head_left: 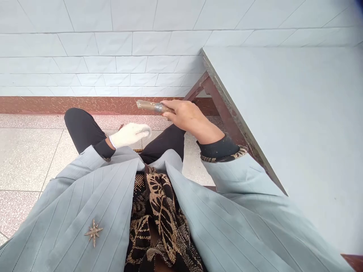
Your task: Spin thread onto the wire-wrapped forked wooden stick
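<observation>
Tiled wall [113, 43] beyond right grip [185, 113], clamped on wire-bound wooden stick [148, 105].
Slackening could let it tip outward; cannot tell whether left grip [129, 135] is closed.

No txt, brand, label, no. or sign legible in this view.

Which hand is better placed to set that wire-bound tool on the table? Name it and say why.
The right hand, most likely: it grips the wire-bound tool and is nearer the table. The gloved left hand is farther away from both.
</observation>
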A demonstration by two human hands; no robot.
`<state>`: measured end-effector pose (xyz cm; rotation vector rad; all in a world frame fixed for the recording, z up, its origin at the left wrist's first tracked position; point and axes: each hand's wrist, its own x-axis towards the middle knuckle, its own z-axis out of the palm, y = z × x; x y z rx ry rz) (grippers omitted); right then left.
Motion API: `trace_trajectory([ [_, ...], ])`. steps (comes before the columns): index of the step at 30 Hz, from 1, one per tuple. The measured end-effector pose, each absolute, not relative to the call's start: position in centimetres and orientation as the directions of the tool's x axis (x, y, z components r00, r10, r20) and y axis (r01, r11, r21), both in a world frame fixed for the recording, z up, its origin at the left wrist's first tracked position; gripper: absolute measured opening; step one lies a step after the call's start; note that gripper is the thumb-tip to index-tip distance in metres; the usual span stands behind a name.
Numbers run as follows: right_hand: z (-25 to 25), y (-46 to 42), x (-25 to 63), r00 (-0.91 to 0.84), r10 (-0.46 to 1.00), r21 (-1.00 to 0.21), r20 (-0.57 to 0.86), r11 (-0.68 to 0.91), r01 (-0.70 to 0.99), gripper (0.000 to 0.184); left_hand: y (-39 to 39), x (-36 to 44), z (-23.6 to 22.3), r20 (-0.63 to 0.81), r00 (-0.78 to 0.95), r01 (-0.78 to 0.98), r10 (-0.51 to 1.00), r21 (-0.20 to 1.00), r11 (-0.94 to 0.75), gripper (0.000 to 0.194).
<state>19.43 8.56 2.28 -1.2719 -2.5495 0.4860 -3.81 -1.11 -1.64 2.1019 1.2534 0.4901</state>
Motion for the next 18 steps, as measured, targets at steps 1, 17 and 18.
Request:
trace_trajectory([
  [1,2.7,8.7,19.7,-0.605,0.795,-0.337,0.044,0.582,0.74,0.042,-0.8,-3.7,-0.8,0.014,0.47,0.658,0.883,0.661,-0.361,0.03],
  [17,5.7,3.4,25.9,-0.884,0.467,-0.687,0.021,0.649,0.327,0.056,0.8,-0.2,0.8,-0.084,0.268,0.12,0.96,0.991,0.053,0.014],
  [18,5.8,3.5,25.9,-0.883,0.468,-0.675,0.044,0.665,0.319,0.057,0.7,0.4,0.8,-0.111,0.233,0.113,0.966,0.99,0.087,0.015],
])
